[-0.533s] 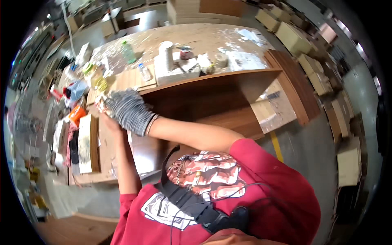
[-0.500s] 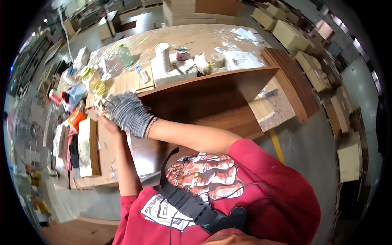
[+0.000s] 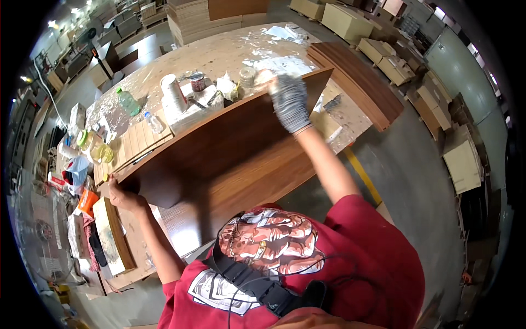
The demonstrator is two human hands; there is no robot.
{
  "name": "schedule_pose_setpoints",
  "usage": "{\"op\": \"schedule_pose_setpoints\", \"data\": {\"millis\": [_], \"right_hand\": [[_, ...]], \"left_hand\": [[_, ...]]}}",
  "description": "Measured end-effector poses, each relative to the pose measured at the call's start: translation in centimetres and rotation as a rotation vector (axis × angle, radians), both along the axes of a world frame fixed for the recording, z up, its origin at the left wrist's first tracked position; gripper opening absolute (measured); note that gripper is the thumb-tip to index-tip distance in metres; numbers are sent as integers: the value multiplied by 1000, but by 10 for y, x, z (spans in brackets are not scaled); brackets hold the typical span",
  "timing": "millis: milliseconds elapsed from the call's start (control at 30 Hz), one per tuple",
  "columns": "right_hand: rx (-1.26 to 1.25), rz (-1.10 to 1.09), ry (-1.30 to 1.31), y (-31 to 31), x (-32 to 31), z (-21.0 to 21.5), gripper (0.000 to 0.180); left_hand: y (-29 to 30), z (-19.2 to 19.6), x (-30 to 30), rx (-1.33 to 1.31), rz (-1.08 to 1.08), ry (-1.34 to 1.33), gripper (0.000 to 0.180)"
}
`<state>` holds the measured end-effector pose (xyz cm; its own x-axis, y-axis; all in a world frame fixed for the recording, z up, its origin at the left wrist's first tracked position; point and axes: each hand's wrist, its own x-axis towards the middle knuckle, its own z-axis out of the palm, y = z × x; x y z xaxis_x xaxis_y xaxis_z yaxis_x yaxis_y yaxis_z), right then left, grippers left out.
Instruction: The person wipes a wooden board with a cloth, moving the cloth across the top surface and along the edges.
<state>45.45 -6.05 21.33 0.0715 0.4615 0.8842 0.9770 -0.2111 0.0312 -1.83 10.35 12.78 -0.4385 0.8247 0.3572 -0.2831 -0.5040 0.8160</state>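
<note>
A large dark brown wooden panel [image 3: 230, 153] stands tilted on its edge against the workbench in front of me. My left hand [image 3: 121, 193], bare, grips the panel's left corner near its top edge. My right hand [image 3: 289, 101], in a grey knit glove, presses on the panel's top edge near the right end, with something pale under the fingers; the hand is blurred. My red shirt fills the lower part of the view.
The workbench [image 3: 230, 52] carries a white roll [image 3: 171, 90], a small tin [image 3: 197, 81], a green bottle [image 3: 128, 101], jars and rags. A stack of brown boards [image 3: 361, 82] lies at its right end. Pale boxes [image 3: 463, 162] stand on the floor to the right. A small framed board [image 3: 112, 236] lies at left.
My gloved right hand has swept from the panel's left end, beside my left hand, along the top edge to its right end. The left hand keeps its hold on the left corner.
</note>
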Motion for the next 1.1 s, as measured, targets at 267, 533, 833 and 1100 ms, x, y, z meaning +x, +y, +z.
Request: {"op": "schedule_pose_setpoints", "data": {"millis": [267,533,833,1100], "right_hand": [[39,-168,266,-35,199,-35,51],[149,184,1032,-3,291,-61,52],[375,295,1840,-24,257,-190,29],[564,401,1956,-38,264,-291,34]], "left_hand": [[15,-34,-26,182,400,428,41],[14,-36,-30,106,674,710,38],[-33,-36,-43,-150,171,140,32],[-81,-78,-57,-532,-229,-285,67]]}}
